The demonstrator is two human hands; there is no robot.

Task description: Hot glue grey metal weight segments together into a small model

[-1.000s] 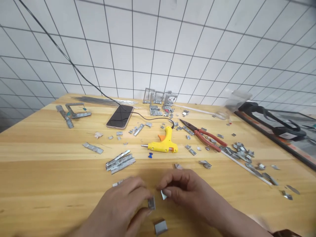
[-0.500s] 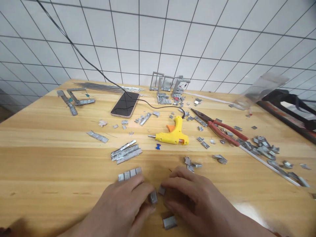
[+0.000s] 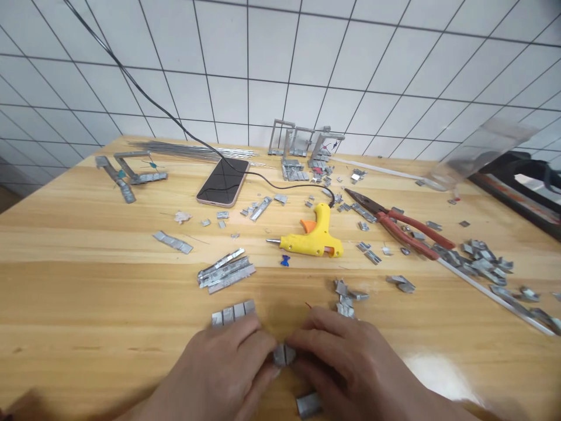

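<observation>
Close to the table's front edge, my left hand (image 3: 225,365) pinches a small grey metal piece (image 3: 279,355) between thumb and fingers. Facing it, my right hand (image 3: 344,356) is closed on a second small grey metal piece (image 3: 290,354). The two pieces meet edge to edge, with a thin dark seam between them. My fingers cover parts of both. Just beyond my left fingers lies a row of grey metal pieces (image 3: 233,313). Another folded metal piece (image 3: 308,404) rests under my right hand, partly hidden. Several loose bits (image 3: 345,301) lie beyond my right fingers.
A yellow glue gun (image 3: 312,237) lies mid-table, its cord running left past a phone (image 3: 223,182). Red-handled pliers (image 3: 405,228) and a heap of metal pieces (image 3: 486,260) are at right. Small metal frames (image 3: 302,146) stand near the tiled wall. Stacked strips (image 3: 227,272) lie left of centre.
My hands have come together, closing the gap between the two metal pieces, which now touch. The view has shifted slightly.
</observation>
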